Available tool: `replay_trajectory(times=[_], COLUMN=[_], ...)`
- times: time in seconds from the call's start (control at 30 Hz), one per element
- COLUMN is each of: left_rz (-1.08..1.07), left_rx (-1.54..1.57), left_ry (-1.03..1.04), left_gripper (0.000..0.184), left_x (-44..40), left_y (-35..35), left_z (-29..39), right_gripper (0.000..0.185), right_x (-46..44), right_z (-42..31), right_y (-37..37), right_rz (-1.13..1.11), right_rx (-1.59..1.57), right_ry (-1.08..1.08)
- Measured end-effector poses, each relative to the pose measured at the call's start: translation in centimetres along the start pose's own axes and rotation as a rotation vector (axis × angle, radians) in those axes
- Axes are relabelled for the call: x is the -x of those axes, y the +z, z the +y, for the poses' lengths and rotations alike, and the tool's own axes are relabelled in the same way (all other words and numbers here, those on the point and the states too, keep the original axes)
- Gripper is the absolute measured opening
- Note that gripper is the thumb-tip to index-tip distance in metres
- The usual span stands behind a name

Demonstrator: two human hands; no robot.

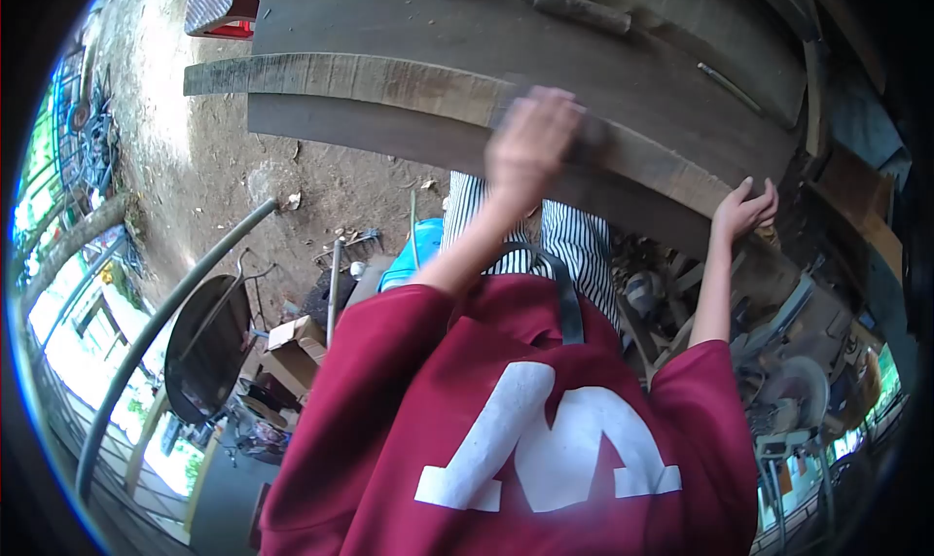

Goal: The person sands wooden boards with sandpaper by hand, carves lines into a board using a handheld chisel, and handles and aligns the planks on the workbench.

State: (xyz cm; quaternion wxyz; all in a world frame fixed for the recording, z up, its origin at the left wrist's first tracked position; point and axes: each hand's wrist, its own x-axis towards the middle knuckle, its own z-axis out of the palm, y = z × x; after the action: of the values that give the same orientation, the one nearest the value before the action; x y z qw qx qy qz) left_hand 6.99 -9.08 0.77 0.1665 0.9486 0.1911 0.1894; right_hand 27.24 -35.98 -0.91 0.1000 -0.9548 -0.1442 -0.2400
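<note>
A long wooden plank [389,81], which looks curved in this view, lies across the dark worktable [331,21]. My left hand [533,145] is over the plank's middle, smeared by motion, with its fingers bent down. A dark, blurred shape shows beside and under those fingers; I cannot make out what it is. At the plank's right end, my right hand [744,211] grips the edge, its thumb up and its fingers curled.
A long tool with a thick handle [579,11] lies at the table's far side, and a thin stick [730,87] farther right. A red and white stool [222,6] stands at upper left. A cardboard box [295,347] and a curved metal pipe [175,318] are at left; clutter fills the right.
</note>
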Motion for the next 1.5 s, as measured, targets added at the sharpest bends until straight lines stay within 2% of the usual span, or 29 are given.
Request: replay_trajectory(times=[0.1,0.13,0.17,0.2,0.23,0.3,0.33,0.37,0.43,0.47,0.53,0.57,0.63,0.73,0.77,0.83,0.87,0.9,0.97,1.03,1.1,1.13,1.17,1.27,1.3,1.33,1.4,1.43,1.5], left_rz=[-0.136,-0.151,-0.057,-0.121,0.005,0.145,0.172,0.232,0.369,0.303,0.266,0.114,0.056,0.04,0.021,0.186,0.24,0.251,0.312,0.185,0.181,0.124,-0.013,0.005,-0.03,0.046,0.149,0.27,0.247], left_rx=[0.22,0.216,0.173,0.196,-0.033,-0.124,-0.121,-0.269,-0.386,-0.399,-0.219,-0.155,0.093,0.084,-0.059,-0.243,-0.272,-0.411,-0.487,-0.298,-0.036,0.272,0.075,0.221,0.338,-0.036,-0.119,-0.211,-0.61], left_ry=[0.264,0.3,0.34,0.185,0.211,0.103,0.079,0.015,-0.161,-0.183,-0.033,-0.044,0.126,0.291,0.242,0.103,0.13,0.139,0.005,0.07,0.226,0.208,0.31,0.361,0.232,0.277,0.061,-0.132,0.052], left_gripper=[0.036,0.033,0.032,0.031,0.029,0.024,0.021,0.02,0.023,0.027,0.027,0.028,0.026,0.025,0.025,0.025,0.019,0.014,0.018,0.029,0.028,0.032,0.031,0.03,0.029,0.029,0.028,0.021,0.016], left_x=[1.4,1.8,2.1,1.9,1.6,1.7,0.2,0.3,1.0,1.5,1.8,1.9,2.1,2.4,1.9,0.4,-0.2,-0.2,-0.3,1.0,1.2,1.9,2.4,2.4,2.7,2.0,1.7,2.1,1.6], left_y=[0.1,-0.7,-1.4,-3.4,-5.1,-7.6,-10.1,-10.6,-7.2,-5.9,-3.2,-3.2,-2.9,-4.8,-6.4,-9.6,-10.7,-11.7,-9.6,-4.8,-2.1,-1.0,-0.7,-2.3,-3.4,-5.9,-9.8,-11.4,-13.7], left_z=[2.9,0.5,-3.1,-6.8,-11.3,-20.7,-23.0,-24.3,-22.7,-20.2,-13.0,-8.7,-5.6,-12.5,-16.2,-24.9,-29.0,-29.3,-26.3,-19.0,-7.4,-3.2,-1.1,-6.1,-10.1,-14.5,-26.1,-30.5,-32.9], right_gripper=[0.039,0.04,0.04,0.04,0.04,0.041,0.041,0.04,0.039,0.039,0.038,0.038,0.038,0.039,0.04,0.042,0.043,0.043,0.044,0.041,0.04,0.039,0.038,0.039,0.039,0.04,0.04,0.04,0.038], right_x=[0.3,0.2,0.4,0.4,0.4,0.5,0.5,0.4,0.0,0.1,0.1,0.2,0.1,-0.2,0.1,0.1,0.2,0.1,0.1,0.0,-0.1,-0.1,-0.1,0.0,0.0,-0.1,0.0,0.0,0.0], right_z=[0.6,0.9,1.3,1.4,1.9,2.0,1.8,1.7,1.7,1.8,2.2,2.2,2.5,3.5,3.7,3.6,3.4,3.2,3.0,2.8,3.8,4.6,4.2,4.1,4.2,4.3,4.1,3.7,3.1], right_y=[0.3,0.6,0.9,1.0,1.1,1.0,1.2,1.2,1.0,1.0,1.3,1.2,1.3,2.0,2.1,1.9,1.8,1.8,1.8,1.7,2.1,2.4,2.2,2.0,2.1,2.2,2.1,2.1,1.9], right_rz=[0.003,0.024,0.041,0.027,0.018,0.011,0.014,-0.008,-0.029,-0.034,-0.035,-0.044,-0.056,-0.027,-0.014,-0.031,-0.033,-0.03,-0.031,-0.023,-0.019,-0.023,-0.01,0.006,-0.021,-0.037,-0.017,-0.004,0.003], right_rx=[0.065,0.052,0.042,0.052,0.069,0.007,0.013,0.08,0.149,0.156,0.158,0.154,0.146,0.138,0.112,0.106,0.102,0.096,0.094,0.127,0.11,0.128,0.119,0.135,0.11,0.088,0.086,0.076,0.108], right_ry=[0.063,0.072,0.083,0.128,0.1,0.112,0.113,0.125,0.123,0.125,0.106,0.093,0.134,0.126,0.149,0.147,0.162,0.176,0.185,0.153,0.129,0.098,0.102,0.123,0.132,0.148,0.166,0.175,0.173])
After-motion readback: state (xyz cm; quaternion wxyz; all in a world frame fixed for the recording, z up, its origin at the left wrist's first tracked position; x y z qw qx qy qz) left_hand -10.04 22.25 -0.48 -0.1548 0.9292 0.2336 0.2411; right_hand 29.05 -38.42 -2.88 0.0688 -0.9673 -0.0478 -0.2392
